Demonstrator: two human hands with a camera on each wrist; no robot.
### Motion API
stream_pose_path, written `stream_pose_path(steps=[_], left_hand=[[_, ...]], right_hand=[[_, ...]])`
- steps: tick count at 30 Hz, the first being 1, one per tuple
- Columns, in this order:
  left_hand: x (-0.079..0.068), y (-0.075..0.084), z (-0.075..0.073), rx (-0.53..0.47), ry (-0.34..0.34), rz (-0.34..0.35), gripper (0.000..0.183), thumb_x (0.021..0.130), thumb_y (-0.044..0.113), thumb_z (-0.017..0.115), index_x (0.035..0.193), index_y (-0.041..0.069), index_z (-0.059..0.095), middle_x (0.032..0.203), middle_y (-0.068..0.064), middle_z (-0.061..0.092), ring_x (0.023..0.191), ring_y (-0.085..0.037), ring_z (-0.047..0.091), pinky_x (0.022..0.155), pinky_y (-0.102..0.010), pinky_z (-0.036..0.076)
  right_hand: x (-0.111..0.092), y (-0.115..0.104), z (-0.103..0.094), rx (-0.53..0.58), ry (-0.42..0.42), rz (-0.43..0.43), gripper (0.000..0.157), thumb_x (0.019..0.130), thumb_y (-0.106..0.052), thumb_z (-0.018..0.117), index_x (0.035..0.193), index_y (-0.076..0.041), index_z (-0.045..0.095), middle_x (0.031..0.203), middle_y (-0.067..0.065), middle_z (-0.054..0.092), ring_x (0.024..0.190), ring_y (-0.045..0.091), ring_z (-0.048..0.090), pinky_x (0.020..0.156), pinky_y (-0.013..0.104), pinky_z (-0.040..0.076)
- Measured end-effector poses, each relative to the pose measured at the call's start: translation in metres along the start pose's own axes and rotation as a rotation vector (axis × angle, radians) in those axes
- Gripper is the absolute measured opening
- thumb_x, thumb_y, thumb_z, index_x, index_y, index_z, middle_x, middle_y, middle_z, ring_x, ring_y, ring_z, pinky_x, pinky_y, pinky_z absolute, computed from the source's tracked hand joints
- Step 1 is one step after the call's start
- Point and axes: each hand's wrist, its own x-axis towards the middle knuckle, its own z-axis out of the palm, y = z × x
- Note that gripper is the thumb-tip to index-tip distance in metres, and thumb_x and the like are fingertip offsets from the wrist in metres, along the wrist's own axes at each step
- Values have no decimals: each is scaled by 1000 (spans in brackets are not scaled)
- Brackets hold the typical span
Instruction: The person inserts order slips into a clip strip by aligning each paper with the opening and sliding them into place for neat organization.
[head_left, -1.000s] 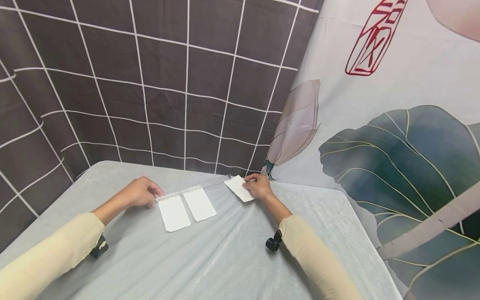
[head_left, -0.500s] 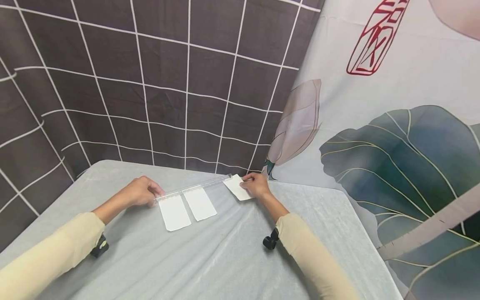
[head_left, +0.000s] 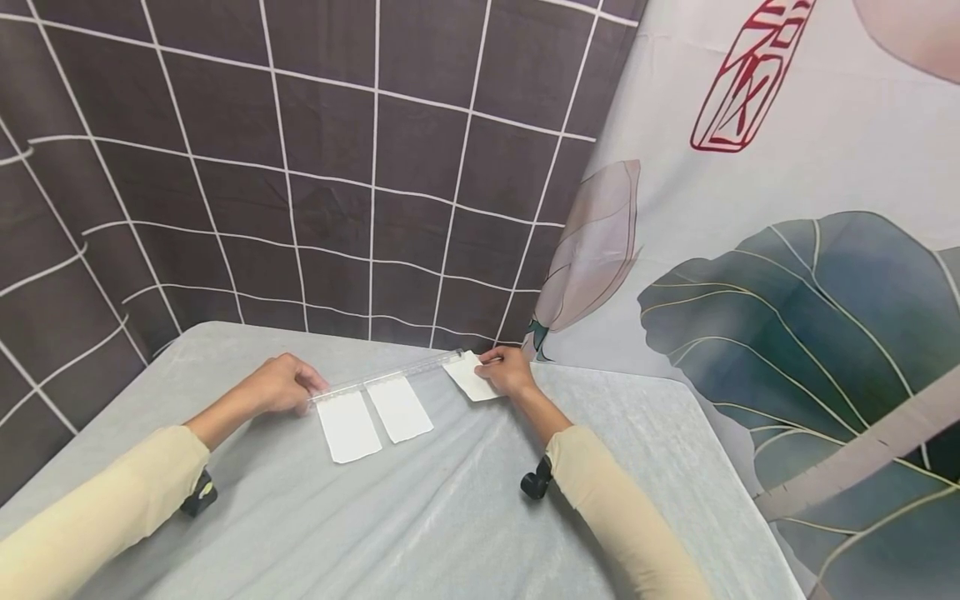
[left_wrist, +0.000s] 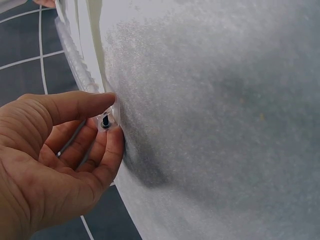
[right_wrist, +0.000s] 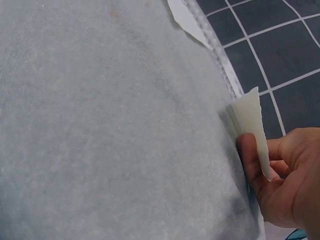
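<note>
My left hand [head_left: 281, 385] pinches the near left end of a long clear plastic strip [head_left: 420, 367] between thumb and fingers. A small dark spot shows at the pinched end in the left wrist view, where the strip [left_wrist: 75, 60] looks ridged. Two white paper pieces [head_left: 349, 427] [head_left: 401, 408] lie side by side with their upper edges at the strip. At the strip's far right end, my right hand [head_left: 510, 372] holds a third white paper piece [head_left: 468, 377] between thumb and fingers. That paper [right_wrist: 250, 115] is tilted up from the cloth in the right wrist view, its corner beside the strip.
A pale grey cloth [head_left: 450, 517] with wrinkles covers the table. Behind its back edge hangs a dark curtain [head_left: 322, 208] with white grid lines. To the right is a white hanging [head_left: 675, 200] with a leaf print. Each wrist carries a small black camera [head_left: 536, 480].
My right hand has shifted slightly left with its paper, bringing the paper closer over the strip's right end. The left hand and the two lying papers stay in place.
</note>
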Motion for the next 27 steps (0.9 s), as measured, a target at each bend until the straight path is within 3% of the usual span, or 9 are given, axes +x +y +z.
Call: stream_pose_path(steps=[13, 27], left_hand=[[-1, 1, 0, -10, 2, 2, 51, 56, -5, 69, 105, 2, 80, 94, -12, 78, 81, -21, 65, 68, -29, 50], [1, -1, 0, -11, 1, 4, 49, 56, -5, 70, 104, 2, 80, 93, -10, 78, 81, -21, 64, 69, -29, 50]], right_hand=[[-3, -4, 1, -5, -15, 9, 23, 82, -11, 81, 102, -2, 78, 97, 14, 79, 75, 13, 64, 72, 21, 46], [-4, -7, 6, -31, -37, 6, 24, 82, -13, 82, 104, -4, 78, 96, 10, 77, 82, 16, 63, 75, 23, 45]])
